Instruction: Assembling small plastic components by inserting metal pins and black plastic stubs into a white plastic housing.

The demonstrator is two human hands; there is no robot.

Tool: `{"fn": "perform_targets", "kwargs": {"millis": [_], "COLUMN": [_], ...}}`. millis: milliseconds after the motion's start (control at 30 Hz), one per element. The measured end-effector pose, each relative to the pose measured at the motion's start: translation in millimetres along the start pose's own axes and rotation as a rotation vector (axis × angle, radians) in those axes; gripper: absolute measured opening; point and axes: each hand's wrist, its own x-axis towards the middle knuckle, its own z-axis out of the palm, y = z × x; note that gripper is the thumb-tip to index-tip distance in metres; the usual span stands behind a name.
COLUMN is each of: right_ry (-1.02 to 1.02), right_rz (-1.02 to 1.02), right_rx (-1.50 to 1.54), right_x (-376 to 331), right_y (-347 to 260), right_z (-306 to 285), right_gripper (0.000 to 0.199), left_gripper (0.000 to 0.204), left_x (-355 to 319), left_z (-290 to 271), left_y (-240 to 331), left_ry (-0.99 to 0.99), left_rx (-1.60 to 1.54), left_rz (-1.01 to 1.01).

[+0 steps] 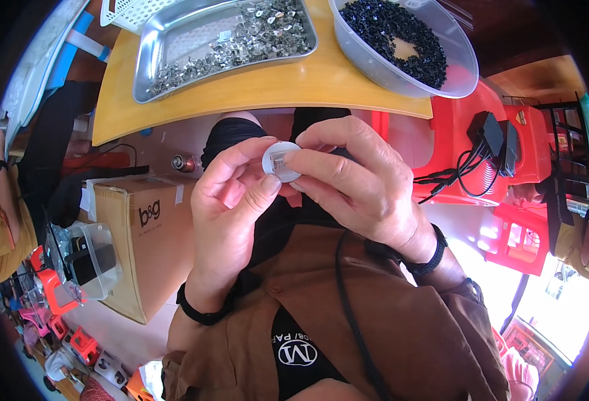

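Observation:
Above my lap, a small round white plastic piece (271,159) is held between both hands. It has a squarish metallic-looking detail in its middle, partly covered by a fingertip. My left hand (231,184) pinches its left edge between thumb and fingers. From the right, my right hand (358,177) closes on it, one fingertip pressing on its face. Beyond the hands, a metal tray (194,50) on the table holds many small shiny metal parts (268,37). Right of that tray, a clear plastic tub (465,63) contains many small black parts (391,33).
The yellow table's (254,100) curved near edge lies just past my hands. A cardboard box (164,234) stands on the left, beside a clear bin (101,260). At the right, red plastic stools (531,150) carry black adapters with cables (488,144). A can (184,162) is under the table.

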Motion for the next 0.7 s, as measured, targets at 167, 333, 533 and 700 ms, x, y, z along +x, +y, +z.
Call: {"fn": "perform_targets", "kwargs": {"millis": [167, 333, 533, 700], "right_ry": [0.048, -0.012, -0.018, -0.136], "right_rz": [-0.073, -0.076, 0.444, 0.405], "right_rx": [-0.068, -0.076, -0.283, -0.626], "right_x": [1.6, 4.5, 23.0, 31.5], "right_y": [1.1, -5.6, 50.3, 126.1], "right_z": [1.6, -11.8, -85.5, -121.9], "right_gripper": [0.034, 0.031, 0.018, 0.013], "left_gripper": [0.030, 0.020, 0.016, 0.014], "left_x": [3.0, 3.1, -0.5, 0.0], "left_z": [0.6, -2.9, -12.4, -9.2], "left_y": [-0.2, -2.3, -3.4, -6.1], "left_ry": [-0.066, 0.108, 0.116, 0.102], "left_rx": [0.046, 0.085, 0.132, 0.108], "left_rz": [0.070, 0.024, -0.003, -0.019]}}
